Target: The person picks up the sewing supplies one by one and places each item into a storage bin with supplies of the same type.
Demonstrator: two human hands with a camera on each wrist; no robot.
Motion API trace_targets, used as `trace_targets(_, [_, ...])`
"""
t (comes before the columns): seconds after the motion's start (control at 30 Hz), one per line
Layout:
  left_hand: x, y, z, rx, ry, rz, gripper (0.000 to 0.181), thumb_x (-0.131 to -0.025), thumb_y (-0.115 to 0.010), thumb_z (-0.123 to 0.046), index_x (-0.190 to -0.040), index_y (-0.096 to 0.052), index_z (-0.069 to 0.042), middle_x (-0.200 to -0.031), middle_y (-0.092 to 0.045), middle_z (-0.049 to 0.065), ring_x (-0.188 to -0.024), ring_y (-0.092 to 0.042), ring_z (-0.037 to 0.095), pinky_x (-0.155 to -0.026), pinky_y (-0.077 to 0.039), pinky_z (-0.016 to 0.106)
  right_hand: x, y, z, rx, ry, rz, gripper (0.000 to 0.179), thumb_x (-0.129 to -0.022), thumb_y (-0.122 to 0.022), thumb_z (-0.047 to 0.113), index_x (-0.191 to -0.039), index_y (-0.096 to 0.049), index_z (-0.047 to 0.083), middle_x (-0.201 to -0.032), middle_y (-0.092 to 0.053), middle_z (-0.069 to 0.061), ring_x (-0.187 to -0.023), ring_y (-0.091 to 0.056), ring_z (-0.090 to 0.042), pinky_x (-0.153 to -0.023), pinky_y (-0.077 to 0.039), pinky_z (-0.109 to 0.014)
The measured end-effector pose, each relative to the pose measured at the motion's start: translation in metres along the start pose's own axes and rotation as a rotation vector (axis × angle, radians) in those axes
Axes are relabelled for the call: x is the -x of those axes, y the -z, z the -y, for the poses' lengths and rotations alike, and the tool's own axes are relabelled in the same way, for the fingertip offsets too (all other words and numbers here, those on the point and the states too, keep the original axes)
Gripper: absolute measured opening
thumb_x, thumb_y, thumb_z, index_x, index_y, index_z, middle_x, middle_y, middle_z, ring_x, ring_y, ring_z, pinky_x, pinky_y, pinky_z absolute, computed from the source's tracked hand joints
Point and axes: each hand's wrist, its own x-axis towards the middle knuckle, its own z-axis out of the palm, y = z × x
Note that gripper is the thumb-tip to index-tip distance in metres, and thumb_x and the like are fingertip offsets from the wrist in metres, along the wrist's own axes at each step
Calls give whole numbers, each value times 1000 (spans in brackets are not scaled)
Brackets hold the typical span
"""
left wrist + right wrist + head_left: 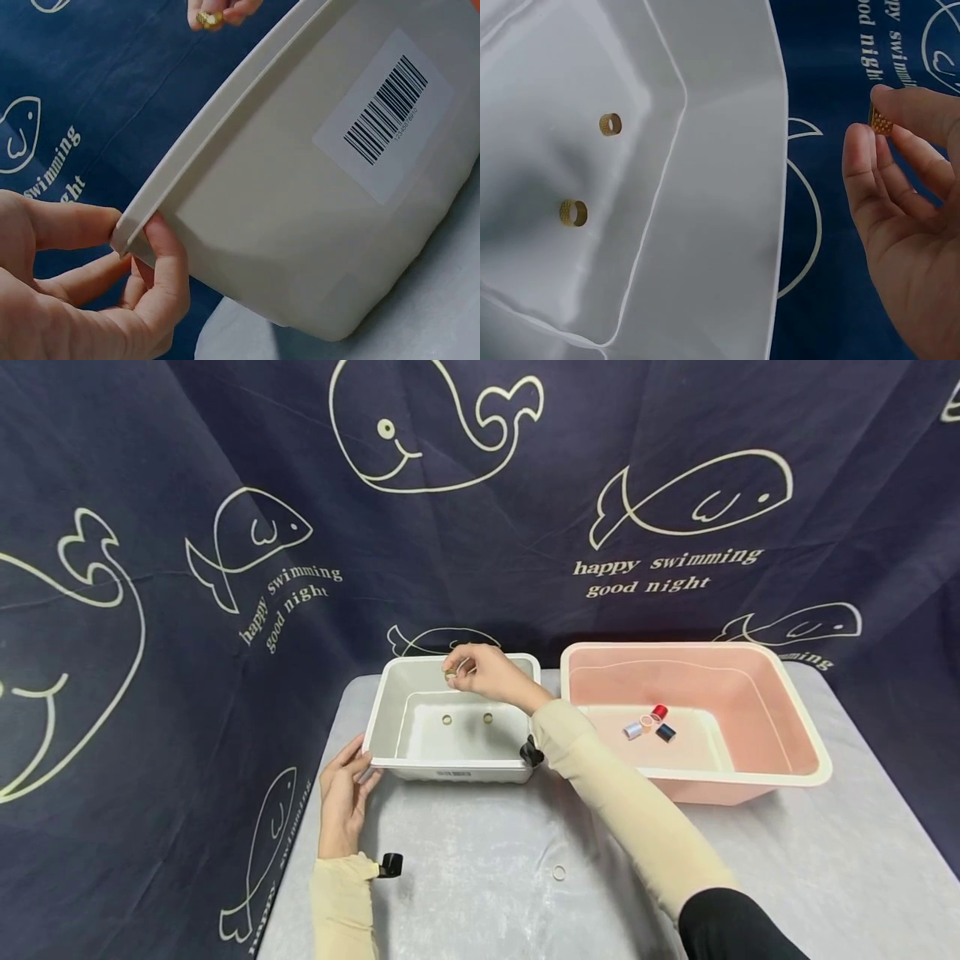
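My right hand (483, 675) pinches a gold dimpled ring thimble (882, 120) between thumb and fingertip, above the far part of the white bin (454, 768). Two similar ring thimbles lie apart on that bin's floor, a left one (447, 720) and a right one (488, 718). At the bin's near left corner, my left hand (345, 789) grips the rim, thumb on the outer wall and a finger on the other side, as the left wrist view shows.
A pink bin (720, 789) stands to the right, holding a red spool (659, 712), a pale spool (633, 730), a dark spool (665, 732) and pale rings (648, 721). One thin pale ring (558, 872) lies on the grey tablecloth (465, 893). A printed curtain (480, 552) hangs behind.
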Motion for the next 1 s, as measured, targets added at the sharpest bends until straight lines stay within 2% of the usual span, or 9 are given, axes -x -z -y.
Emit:
trace_targets(0.17, [-1,-1,-5,-5,9,-1,53,-100,-48,6,-153,-47,2,-158,-47,21,-115,-70,14,-83,-62,23,-9,-6,-7,59,-11,55,19,-88,-73,2,-107,-74,3,-87,-69,-6,-83,-63,-12,-78,-49,-20])
trace_targets(0.33, [-2,-1,-6,-6,15,14,53,-100,-47,5,-153,-48,0,-159,-47,18,-116,-69,13,-83,-61,22,-15,-15,-17,133,10,94,21,-84,-67,-4,-102,-75,3,-93,-72,-8,-79,-58,-9,-72,-44,-17])
trace_targets(0.47, [-3,-1,-4,-11,13,3,54,-100,-48,4,-153,-49,-1,-157,-48,17,-117,-68,13,-83,-61,20,-18,-20,-23,174,7,118,20,-81,-67,-6,-98,-75,2,-93,-75,-10,-77,-59,-9,-72,-45,-17])
trace_targets(0.7, [-2,-1,0,-22,-6,-30,54,-99,-51,4,-152,-50,1,-157,-49,19,-117,-69,15,-81,-61,21,-24,-26,-30,219,-59,164,16,-85,-73,-1,-100,-72,3,-96,-76,-10,-87,-69,-16,-82,-55,-25])
trace_targets(0.87, [-3,-2,1,-22,-5,-31,52,-99,-51,3,-151,-52,-3,-152,-55,14,-113,-69,13,-84,-61,23,-28,-26,-34,269,-55,176,14,-83,-75,-2,-97,-73,1,-95,-76,-12,-92,-71,-23,-87,-57,-31])
trace_targets(1.0, [-3,-1,3,-28,-11,-21,52,-99,-51,2,-151,-52,-2,-153,-54,15,-110,-69,11,-84,-60,24,-32,-26,-38,322,-51,185,14,-82,-72,-3,-96,-73,0,-96,-76,-13,-94,-71,-25,-90,-57,-33])
